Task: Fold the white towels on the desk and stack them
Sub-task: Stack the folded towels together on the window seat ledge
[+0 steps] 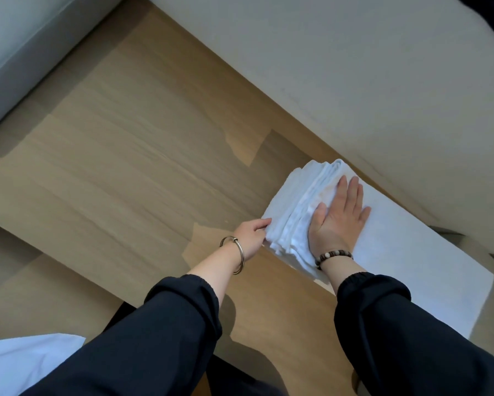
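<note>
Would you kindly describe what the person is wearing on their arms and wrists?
The left sleeve and right sleeve are dark, near-black, gathered at elastic cuffs. A thin metal bangle circles the left wrist, a bracelet of dark and pale beads the right. The left hand and right hand are ungloved.

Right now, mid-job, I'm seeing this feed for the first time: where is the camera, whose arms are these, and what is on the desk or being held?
There is no machine here. A person is working with bare hands, and the single picture comes from a camera worn on their head, looking down at the work. The right hand lies flat on top of a stack of folded white towels, which sits on the wooden desk. The left hand pinches the stack's left edge. Another white cloth shows in the lower left corner.
</note>
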### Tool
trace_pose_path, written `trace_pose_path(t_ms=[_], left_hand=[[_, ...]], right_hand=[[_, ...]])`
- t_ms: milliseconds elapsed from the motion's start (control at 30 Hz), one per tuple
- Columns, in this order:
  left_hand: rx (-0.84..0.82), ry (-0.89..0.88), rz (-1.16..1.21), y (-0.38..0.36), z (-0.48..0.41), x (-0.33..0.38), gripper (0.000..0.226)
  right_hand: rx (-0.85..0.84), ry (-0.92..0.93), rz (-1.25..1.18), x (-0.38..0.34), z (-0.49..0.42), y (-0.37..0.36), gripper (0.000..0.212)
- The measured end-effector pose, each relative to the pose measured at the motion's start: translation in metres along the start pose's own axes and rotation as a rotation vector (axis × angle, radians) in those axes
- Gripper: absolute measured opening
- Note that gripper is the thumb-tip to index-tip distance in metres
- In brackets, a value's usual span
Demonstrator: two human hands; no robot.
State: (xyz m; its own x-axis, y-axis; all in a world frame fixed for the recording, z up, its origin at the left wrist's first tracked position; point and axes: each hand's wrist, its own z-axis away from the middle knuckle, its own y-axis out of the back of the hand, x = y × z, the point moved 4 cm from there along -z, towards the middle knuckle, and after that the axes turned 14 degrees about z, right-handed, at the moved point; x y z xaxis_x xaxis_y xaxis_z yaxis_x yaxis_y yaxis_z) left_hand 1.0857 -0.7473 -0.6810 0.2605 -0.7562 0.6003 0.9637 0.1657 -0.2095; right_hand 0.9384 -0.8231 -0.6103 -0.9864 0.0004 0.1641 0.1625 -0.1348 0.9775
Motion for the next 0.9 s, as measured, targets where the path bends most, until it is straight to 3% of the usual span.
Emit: trace_pose_path(t_ms=[100,267,400,533,667,800,900], left_hand=[[-0.044,0.033,-0.024,-0.007,0.001,0.014,0.023],[-0.046,0.026,-0.255,-0.018,0.006,0.030,0.046],[0.023,-0.131,-0.221,-0.025,0.016,0.052,0.026],[-0.017,-0.276,-0.293,-0.052,0.025,0.062,0.044],[0.054,-0.361,-0.282,-0.056,0.030,0.063,0.045],[0.268,-0.575,-0.329,-0.051,0.043,0.075,0.029],[0.355,-0.620,-0.350,-0.052,0.049,0.087,0.020]], right_hand=[[-0.010,-0.004,0.012,0.000,-0.002,0.001,0.074],[-0.085,0.005,0.086,-0.005,-0.004,0.000,0.071],[-0.067,0.058,-0.230,0.009,-0.010,0.020,0.065],[-0.033,0.107,-0.311,0.035,-0.009,0.040,0.060],[-0.078,0.116,-0.412,0.038,-0.016,0.050,0.053],[-0.206,0.081,-0.508,0.031,-0.058,0.059,0.041],[-0.292,0.133,-0.551,0.026,-0.078,0.064,0.021]])
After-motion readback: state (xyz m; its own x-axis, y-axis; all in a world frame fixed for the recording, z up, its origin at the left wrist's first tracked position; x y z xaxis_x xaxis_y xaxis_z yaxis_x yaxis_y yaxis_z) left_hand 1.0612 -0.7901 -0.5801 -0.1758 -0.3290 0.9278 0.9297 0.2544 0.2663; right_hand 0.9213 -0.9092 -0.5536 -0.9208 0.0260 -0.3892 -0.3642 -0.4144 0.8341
